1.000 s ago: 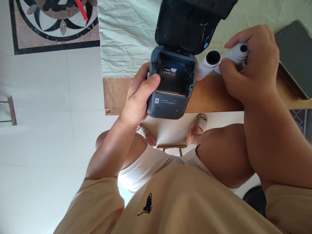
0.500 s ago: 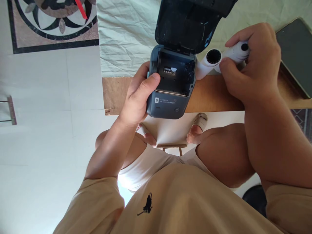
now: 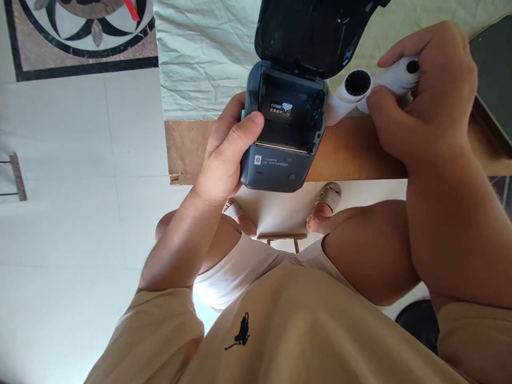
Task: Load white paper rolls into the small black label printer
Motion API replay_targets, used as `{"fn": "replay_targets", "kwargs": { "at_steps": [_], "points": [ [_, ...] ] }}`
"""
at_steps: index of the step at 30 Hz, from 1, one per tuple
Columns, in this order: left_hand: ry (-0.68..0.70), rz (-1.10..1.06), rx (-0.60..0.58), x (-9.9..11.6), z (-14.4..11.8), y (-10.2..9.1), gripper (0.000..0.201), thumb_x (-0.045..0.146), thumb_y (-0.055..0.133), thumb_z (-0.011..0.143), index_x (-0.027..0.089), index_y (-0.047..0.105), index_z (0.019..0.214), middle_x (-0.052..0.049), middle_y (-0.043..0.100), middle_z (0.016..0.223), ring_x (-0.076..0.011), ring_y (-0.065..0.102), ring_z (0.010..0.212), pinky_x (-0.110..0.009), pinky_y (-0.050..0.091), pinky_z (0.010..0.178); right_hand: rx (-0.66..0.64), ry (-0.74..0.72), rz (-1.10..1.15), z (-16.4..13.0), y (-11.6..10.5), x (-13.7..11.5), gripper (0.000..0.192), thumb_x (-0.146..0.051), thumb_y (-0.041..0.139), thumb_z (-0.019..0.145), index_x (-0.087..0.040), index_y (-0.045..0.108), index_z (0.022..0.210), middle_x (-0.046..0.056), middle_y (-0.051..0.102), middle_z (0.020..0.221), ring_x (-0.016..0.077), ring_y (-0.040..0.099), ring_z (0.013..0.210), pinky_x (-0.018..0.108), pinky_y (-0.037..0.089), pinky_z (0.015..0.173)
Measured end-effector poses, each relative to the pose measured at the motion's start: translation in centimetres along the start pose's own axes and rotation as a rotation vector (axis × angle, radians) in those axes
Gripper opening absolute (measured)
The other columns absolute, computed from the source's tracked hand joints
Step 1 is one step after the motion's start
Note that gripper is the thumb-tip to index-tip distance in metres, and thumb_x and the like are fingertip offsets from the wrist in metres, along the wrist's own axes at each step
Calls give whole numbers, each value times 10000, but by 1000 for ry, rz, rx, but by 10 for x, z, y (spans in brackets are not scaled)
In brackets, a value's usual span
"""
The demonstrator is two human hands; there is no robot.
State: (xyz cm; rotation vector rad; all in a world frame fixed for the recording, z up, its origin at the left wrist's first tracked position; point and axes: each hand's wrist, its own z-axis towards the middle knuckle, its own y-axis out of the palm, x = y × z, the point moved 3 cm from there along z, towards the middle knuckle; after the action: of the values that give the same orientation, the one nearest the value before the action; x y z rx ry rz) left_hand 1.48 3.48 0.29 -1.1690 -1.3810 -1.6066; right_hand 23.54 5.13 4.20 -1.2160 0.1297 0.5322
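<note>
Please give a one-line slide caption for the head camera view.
Left hand grips an open label printer; right hand holds a white paper roll.

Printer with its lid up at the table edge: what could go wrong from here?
The printer overhangs the table edge, steadied only by the left hand; a slip could drop it. The right hand holds one paper roll; the second roll lies loose and might roll off.

The printer's open lid [image 3: 316, 32] is cut off by the top edge. The right hand [image 3: 428, 101] covers most of one paper roll [image 3: 400, 74]. A dark tablet [image 3: 496, 80] runs off the right edge. The small label text [image 3: 280, 108] inside the printer is unreadable.
</note>
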Motion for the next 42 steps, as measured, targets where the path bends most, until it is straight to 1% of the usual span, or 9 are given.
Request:
{"fn": "replay_targets", "kwargs": {
  "at_steps": [6, 10, 14, 20, 24, 30, 34, 39, 42],
  "points": [
    [18, 4, 12, -2, -1, 1, 319, 500, 415, 738, 295, 597, 902, -58, 556, 682, -201, 516, 535, -331, 296, 486, 0, 7, 2, 0, 0, 0, 302, -124, 495, 669, -198, 523, 961, -1, 535, 944, 137, 507, 962, 332, 415, 861],
    [-12, 7, 3, -2, -1, 0, 365, 494, 410, 746, 295, 594, 990, -73, 607, 761, -258, 577, 635, -353, 310, 527, 3, 2, 2, 0, 0, -1, 292, -135, 493, 679, -200, 523, 962, 4, 535, 937, 143, 509, 961, 336, 410, 860],
    [-7, -12, -23, -1, -1, -1, 361, 484, 428, 733, 306, 597, 997, -84, 621, 781, -298, 589, 695, -368, 316, 524, 2, 6, 0, 0, -1, -1, 290, -130, 486, 679, -202, 522, 957, 2, 536, 939, 133, 510, 965, 320, 410, 859],
    [-17, -10, -20, -1, -1, 0, 332, 492, 446, 726, 320, 605, 963, -67, 609, 735, -279, 575, 681, -363, 314, 521, 1, 10, 0, 0, -1, -1, 288, -136, 488, 677, -214, 520, 952, -1, 543, 945, 137, 508, 954, 325, 416, 861],
    [6, -22, 11, -2, 0, 0, 336, 504, 435, 728, 308, 610, 937, -75, 608, 728, -278, 581, 668, -355, 300, 507, -6, 17, -4, 0, 0, -1, 288, -142, 481, 680, -212, 522, 956, -4, 539, 942, 134, 506, 953, 325, 412, 858],
    [-7, 1, -8, -3, 0, 0, 354, 517, 435, 724, 304, 596, 956, -73, 610, 747, -284, 593, 690, -369, 352, 536, -1, 21, -5, 0, 0, -1, 280, -146, 484, 684, -213, 526, 953, -1, 534, 937, 128, 506, 949, 316, 411, 859],
    [-4, 104, -26, -2, -1, -2, 404, 521, 370, 765, 284, 555, 1034, -72, 613, 784, -259, 605, 682, -351, 381, 524, 2, 15, 6, 0, 0, 0, 285, -142, 483, 682, -189, 532, 959, 9, 535, 940, 129, 504, 953, 305, 411, 864],
    [51, 388, -176, 1, -2, -1, 482, 485, 249, 813, 292, 380, 1235, -69, 622, 905, -259, 619, 783, -374, 423, 592, -12, 33, 2, 0, -2, -2, 285, -149, 465, 696, -187, 534, 970, 5, 528, 941, 124, 499, 952, 299, 401, 866],
    [72, 431, -201, 2, -4, -1, 449, 434, 232, 831, 305, 346, 1245, -65, 620, 963, -248, 604, 820, -370, 426, 587, -11, 35, 8, 0, -2, -3, 285, -154, 470, 699, -182, 537, 975, 5, 529, 952, 123, 499, 957, 294, 399, 871]
  ]
}}
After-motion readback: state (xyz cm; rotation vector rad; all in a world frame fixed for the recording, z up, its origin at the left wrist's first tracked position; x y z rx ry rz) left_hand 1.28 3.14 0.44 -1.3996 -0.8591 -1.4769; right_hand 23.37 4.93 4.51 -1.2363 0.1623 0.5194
